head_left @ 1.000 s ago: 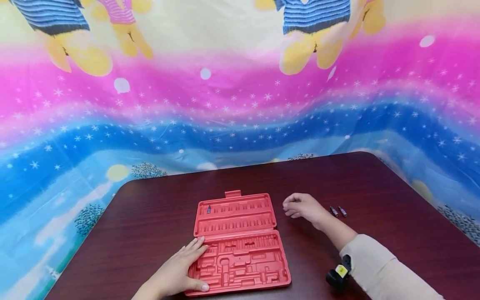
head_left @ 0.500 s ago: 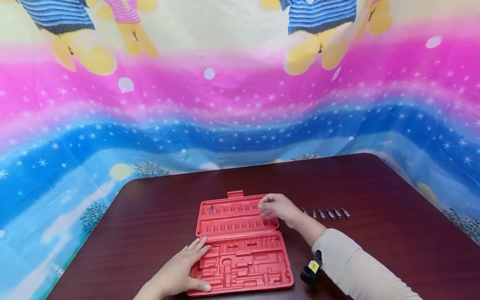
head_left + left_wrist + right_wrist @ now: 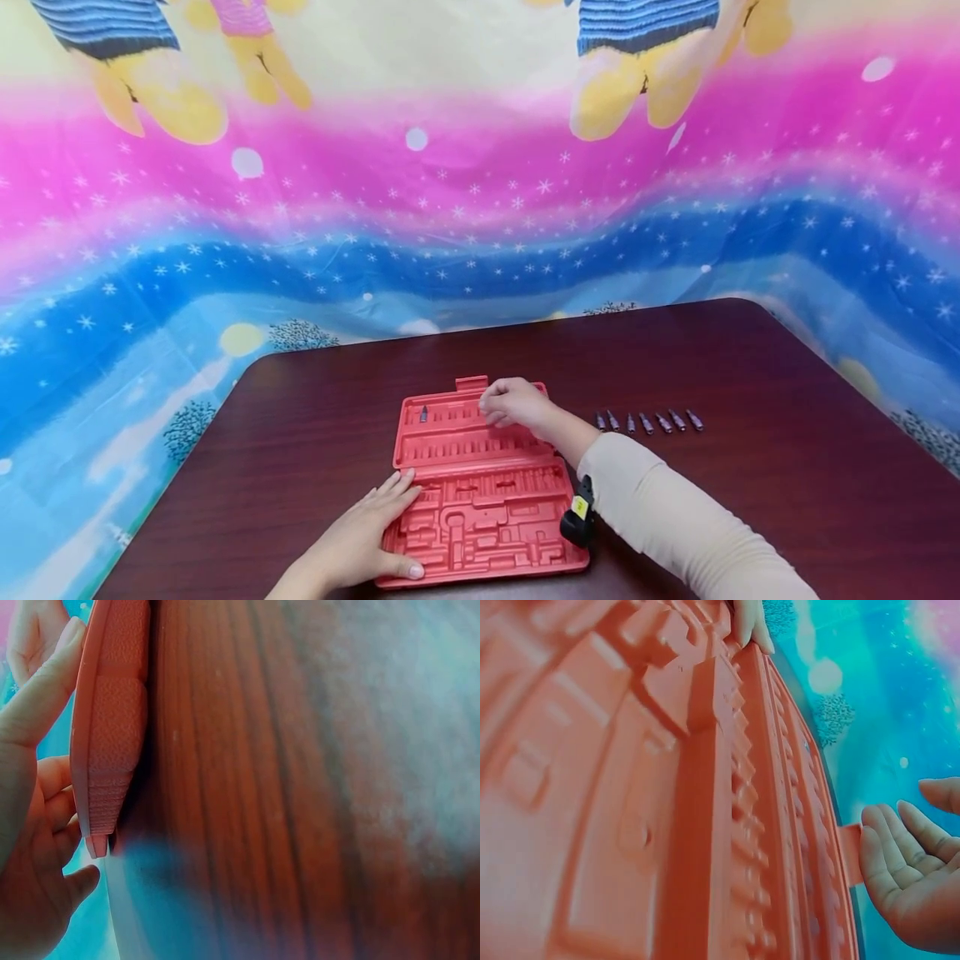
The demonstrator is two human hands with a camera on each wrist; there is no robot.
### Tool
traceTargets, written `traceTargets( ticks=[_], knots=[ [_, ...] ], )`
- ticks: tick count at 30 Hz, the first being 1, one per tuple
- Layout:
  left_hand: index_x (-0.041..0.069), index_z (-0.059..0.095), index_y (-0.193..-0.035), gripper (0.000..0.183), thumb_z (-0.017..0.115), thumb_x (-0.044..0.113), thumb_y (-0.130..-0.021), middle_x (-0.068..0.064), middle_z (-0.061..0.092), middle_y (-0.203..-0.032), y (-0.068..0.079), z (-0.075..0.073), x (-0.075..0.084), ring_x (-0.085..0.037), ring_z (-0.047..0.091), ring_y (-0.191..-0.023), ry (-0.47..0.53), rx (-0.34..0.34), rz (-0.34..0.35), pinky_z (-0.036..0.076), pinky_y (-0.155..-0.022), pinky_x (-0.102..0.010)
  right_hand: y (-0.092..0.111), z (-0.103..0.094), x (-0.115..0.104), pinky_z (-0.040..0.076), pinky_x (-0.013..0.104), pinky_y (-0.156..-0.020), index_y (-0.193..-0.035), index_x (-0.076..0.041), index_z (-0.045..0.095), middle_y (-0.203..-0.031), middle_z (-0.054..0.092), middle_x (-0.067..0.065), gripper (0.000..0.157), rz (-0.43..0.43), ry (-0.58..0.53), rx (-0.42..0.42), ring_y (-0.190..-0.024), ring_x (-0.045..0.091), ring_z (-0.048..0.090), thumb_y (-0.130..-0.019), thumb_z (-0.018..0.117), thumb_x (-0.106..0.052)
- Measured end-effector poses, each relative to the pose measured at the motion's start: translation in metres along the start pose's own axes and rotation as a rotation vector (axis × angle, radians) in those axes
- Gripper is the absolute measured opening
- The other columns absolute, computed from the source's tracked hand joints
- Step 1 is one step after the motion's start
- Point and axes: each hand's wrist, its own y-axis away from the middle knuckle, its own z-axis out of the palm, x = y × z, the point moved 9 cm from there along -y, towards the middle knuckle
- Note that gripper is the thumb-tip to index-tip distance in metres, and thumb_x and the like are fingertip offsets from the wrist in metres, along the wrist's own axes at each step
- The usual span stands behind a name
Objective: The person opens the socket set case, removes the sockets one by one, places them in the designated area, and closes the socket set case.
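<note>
A red plastic tool case lies unfolded on the dark table. In its slotted lid stands one dark screwdriver bit, near the left end of the back row. My left hand rests on the case's left edge with its fingers spread; in the left wrist view its thumb lies over the edge. Above the right half of the lid hovers my right hand. Its fingers bend loosely in the right wrist view, thumb apart from them, with nothing seen between.
Several dark bits lie in a row on the table to the right of the case. A latch tab sticks out from the lid's back edge. A patterned cloth backdrop hangs behind the table.
My right hand has moved left, from beside the case to over the lid, which uncovers more of the bit row. The left hand has kept its hold on the case edge.
</note>
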Motion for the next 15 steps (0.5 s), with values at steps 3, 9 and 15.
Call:
traceTargets(
  ticks=[3,9,15],
  knots=[
    [0.002,0.039,-0.129,0.094,0.057,0.065,-0.061,-0.014,0.028,-0.137,0.000,0.000,0.000,-0.031,0.019,-0.126,0.003,0.000,0.000,0.021,-0.096,-0.050,-0.007,0.010,-0.002,0.049,0.033,-0.069,-0.092,0.003,0.056,-0.086,0.059,0.012,0.015,-0.009,-0.019,-0.031,-0.076,0.021,0.059,-0.083,0.055,-0.009],
    [0.003,0.039,-0.129,0.093,0.056,0.065,-0.062,-0.013,0.028,-0.137,-0.001,0.001,-0.001,-0.030,0.019,-0.126,0.003,-0.002,0.000,0.021,-0.096,-0.050,-0.003,0.028,-0.020,0.046,0.039,-0.077,-0.098,0.009,0.053,-0.095,0.057,0.021,0.019,-0.004,-0.086,-0.069,-0.090,0.033,0.056,-0.084,0.052,-0.004],
    [0.002,0.039,-0.129,0.092,0.057,0.064,-0.062,-0.014,0.028,-0.137,0.000,0.000,0.001,-0.031,0.019,-0.126,0.007,0.002,0.015,0.022,-0.095,-0.051,-0.029,0.042,-0.008,0.049,0.035,-0.072,-0.101,0.007,0.055,-0.095,0.059,0.017,0.021,-0.004,-0.084,-0.089,-0.087,0.028,0.058,-0.083,0.054,-0.005]
  ],
)
